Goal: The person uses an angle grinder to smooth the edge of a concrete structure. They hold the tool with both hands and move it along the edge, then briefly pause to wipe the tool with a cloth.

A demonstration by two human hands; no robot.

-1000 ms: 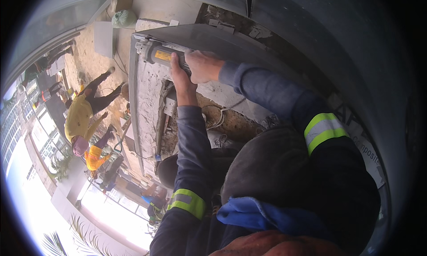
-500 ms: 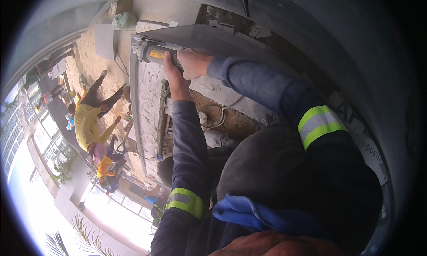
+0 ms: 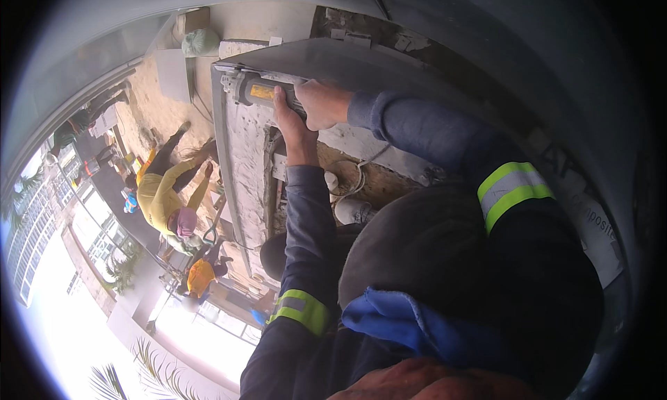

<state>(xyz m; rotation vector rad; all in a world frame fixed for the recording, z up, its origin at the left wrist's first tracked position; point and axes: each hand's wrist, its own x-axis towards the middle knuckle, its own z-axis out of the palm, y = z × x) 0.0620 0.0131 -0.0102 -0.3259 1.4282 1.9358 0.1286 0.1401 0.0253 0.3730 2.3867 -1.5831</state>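
Note:
Both of my hands are wrapped round a grey angle grinder with a yellow label on its body. My left hand holds it from the near side, thumb laid along the casing. Just to the right, my right hand is closed round the rear end. The grinder's metal head points left, close to the corner of a large grey panel. Whether its disc touches the panel cannot be made out. Below the tool runs a rough, pale concrete ledge.
A cable loops in the sandy gap beneath my forearms. Off to the left, a person in a yellow top bends forward, with another in orange nearby. A green sack and a pale board stand at the far left.
The whole view has shifted, so the grinder and my hands appear slightly farther right and lower. My grip looks the same. The person in yellow has changed arm position.

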